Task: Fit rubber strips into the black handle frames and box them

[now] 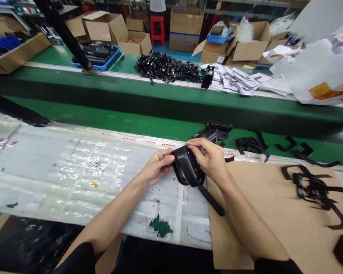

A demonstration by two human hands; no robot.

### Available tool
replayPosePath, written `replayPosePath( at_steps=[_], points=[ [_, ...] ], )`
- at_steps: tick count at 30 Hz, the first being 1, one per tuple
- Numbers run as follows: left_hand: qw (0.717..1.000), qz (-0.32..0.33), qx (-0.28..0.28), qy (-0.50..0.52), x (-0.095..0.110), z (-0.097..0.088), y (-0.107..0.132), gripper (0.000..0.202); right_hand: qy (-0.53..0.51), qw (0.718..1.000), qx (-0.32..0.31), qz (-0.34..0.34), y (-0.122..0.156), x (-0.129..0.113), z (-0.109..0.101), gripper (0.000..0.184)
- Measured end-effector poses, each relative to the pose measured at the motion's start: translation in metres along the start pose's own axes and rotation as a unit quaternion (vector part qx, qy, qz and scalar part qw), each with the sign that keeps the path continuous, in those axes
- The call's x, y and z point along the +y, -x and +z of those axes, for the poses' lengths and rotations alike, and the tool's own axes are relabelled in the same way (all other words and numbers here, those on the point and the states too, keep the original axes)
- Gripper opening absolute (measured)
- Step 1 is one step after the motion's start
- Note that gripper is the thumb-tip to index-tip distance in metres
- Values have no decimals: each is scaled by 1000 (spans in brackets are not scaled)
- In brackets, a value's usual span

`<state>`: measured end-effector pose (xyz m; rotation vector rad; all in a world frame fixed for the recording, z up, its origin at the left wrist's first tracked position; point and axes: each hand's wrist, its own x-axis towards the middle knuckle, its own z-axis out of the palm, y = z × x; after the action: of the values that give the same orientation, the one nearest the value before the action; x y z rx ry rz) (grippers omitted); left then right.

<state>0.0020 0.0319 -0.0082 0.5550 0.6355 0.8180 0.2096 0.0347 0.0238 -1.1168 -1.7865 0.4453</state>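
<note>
Both hands clamp a black plastic part (187,171) above the bench, where the plastic sheet (74,171) meets the cardboard (260,198). The left hand (157,165) pinches its rim and the right hand (211,160) covers its top. The long stem hangs free, so a slack fingertip grip could let the part twist and drop toward the bench's near edge.

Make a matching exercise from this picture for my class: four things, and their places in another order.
1 black part
2 cable heap
3 red stool
4 black strips

a on the brown cardboard
b held by the left hand and right hand
c on the far green bench
d among the cartons at the back

Pairs: 1-b, 2-c, 3-d, 4-a
</note>
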Motion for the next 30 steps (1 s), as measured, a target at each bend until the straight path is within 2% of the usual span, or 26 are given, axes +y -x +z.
replayPosePath(
  at_steps=[4,10,15,20,23,30],
  points=[
    [999,-7,-34,18,1,-2,0,56,-12,1000,6,0,1,-3,3,11],
    [998,9,-56,-39,8,-6,1,38,8,1000,-5,-18,0,-2,-1,11],
    [998,-4,-21,-59,11,-3,3,52,37,998,19,-42,1,-6,1,13],
    [994,28,-1,-103,7,0,2,47,49,996,-6,-72,6,-10,8,16],
    [995,36,25,-87,3,4,1,45,51,996,-5,-68,6,-10,10,17],
    [998,35,33,-52,3,8,1,44,17,999,10,-45,5,-6,8,15]
  ],
)
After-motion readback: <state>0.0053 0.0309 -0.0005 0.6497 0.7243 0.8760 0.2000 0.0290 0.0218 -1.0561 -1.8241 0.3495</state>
